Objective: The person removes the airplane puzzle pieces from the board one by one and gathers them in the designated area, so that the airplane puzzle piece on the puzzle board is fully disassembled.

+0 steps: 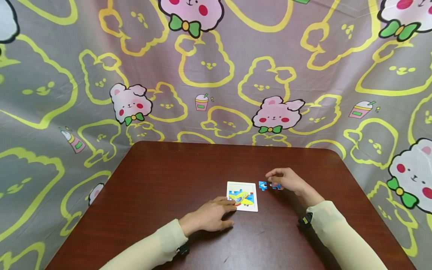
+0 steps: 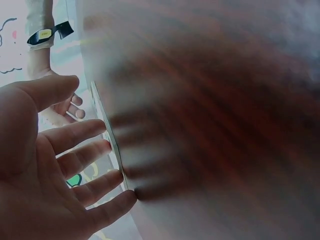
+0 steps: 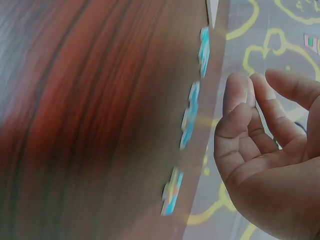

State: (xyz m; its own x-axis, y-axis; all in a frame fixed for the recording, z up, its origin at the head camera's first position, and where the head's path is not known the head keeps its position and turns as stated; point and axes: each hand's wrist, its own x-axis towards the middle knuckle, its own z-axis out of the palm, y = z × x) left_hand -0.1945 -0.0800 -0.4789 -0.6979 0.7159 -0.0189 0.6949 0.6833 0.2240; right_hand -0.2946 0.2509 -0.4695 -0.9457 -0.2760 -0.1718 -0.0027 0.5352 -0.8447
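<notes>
A square jigsaw puzzle with a white frame [image 1: 249,207] lies on the table, showing a yellow airplane on blue. My left hand [image 1: 213,214] rests its fingertips on the puzzle's left edge, fingers fairly straight, as the left wrist view also shows. To the right of the frame lies a blue jigsaw piece [image 1: 262,185]. Another blue piece [image 1: 276,186] is partly covered by my right hand [image 1: 289,180]. That hand hovers over the pieces with loosely bent fingers and nothing between them. Three pieces, one of them nearest the bottom [image 3: 172,192], stand in a row in the right wrist view.
A dark reddish-brown table [image 1: 175,168] carries everything. Behind it and along both sides hangs a grey curtain [image 1: 216,127] with yellow outlines and cartoon rabbits. Each wrist wears a dark strapped device, such as the right one [image 1: 305,220].
</notes>
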